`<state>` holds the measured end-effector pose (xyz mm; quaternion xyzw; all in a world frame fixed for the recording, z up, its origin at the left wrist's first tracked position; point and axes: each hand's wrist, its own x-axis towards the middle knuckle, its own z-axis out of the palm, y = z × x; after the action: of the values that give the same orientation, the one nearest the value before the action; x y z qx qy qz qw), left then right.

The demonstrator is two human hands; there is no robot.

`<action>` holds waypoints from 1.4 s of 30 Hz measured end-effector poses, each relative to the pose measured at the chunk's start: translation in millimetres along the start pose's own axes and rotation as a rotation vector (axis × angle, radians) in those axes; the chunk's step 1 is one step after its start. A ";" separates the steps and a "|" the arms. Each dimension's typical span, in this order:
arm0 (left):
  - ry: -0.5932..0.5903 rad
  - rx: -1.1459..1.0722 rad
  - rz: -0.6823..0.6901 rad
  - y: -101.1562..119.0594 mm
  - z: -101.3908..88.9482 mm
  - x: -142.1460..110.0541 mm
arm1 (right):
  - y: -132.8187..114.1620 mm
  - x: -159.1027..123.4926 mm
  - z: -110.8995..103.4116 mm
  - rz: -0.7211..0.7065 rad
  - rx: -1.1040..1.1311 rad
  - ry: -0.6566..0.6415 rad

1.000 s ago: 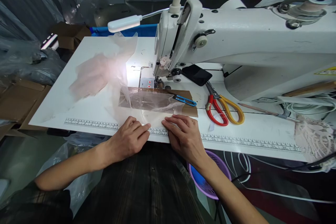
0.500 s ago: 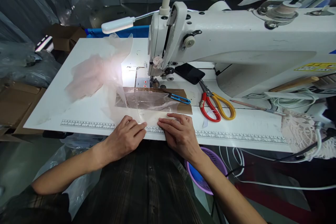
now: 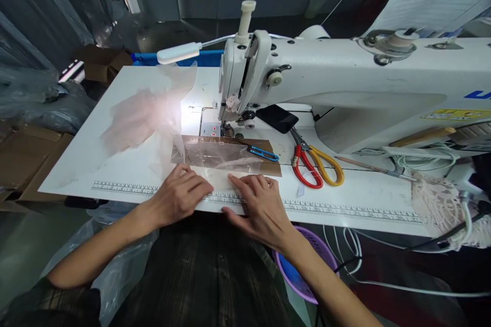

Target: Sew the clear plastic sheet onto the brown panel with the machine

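Observation:
A sheer pale fabric [image 3: 217,176] lies by the front edge of the white sewing table, over the printed ruler. My left hand [image 3: 182,195] is closed at its left part, thumb and fingers pressed together on the cloth. My right hand [image 3: 261,207] rests at its right part with the thumb spread away from the fingers; the index fingertip touches the cloth. Just beyond lies a brown cardboard piece [image 3: 271,167] under clear film, with blue thread snips [image 3: 264,153] on top. A sheer pink fabric bundle [image 3: 132,117] spreads to the left.
The white sewing machine [image 3: 345,64] stands behind, its lamp [image 3: 178,53] lit. Red and yellow-handled scissors [image 3: 307,163] and a black phone [image 3: 276,118] lie right of the needle. Lace [image 3: 437,204] hangs at the right edge; a purple basket [image 3: 307,265] sits below.
My right thumb has moved away from the fingers toward the table's edge, and the right hand has opened. My left hand stays on the cloth. The camera view has tilted up slightly.

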<state>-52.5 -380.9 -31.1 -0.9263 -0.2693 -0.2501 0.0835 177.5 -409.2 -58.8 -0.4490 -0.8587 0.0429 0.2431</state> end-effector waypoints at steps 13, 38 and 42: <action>0.022 0.335 0.186 -129.7 -5.9 57.0 | 13.4 61.5 -19.1 0.453 0.773 -0.311; -0.341 0.135 -0.426 -74.4 23.4 56.8 | 63.6 64.7 -17.7 0.164 0.266 0.037; -0.261 -0.235 -0.416 -65.3 24.6 42.5 | 45.5 82.7 -9.4 0.230 0.399 -0.098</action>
<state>-46.5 -299.4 -29.4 -0.8788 -0.4314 -0.1700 -0.1130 176.4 -318.1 -32.5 -0.4846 -0.7871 0.2608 0.2785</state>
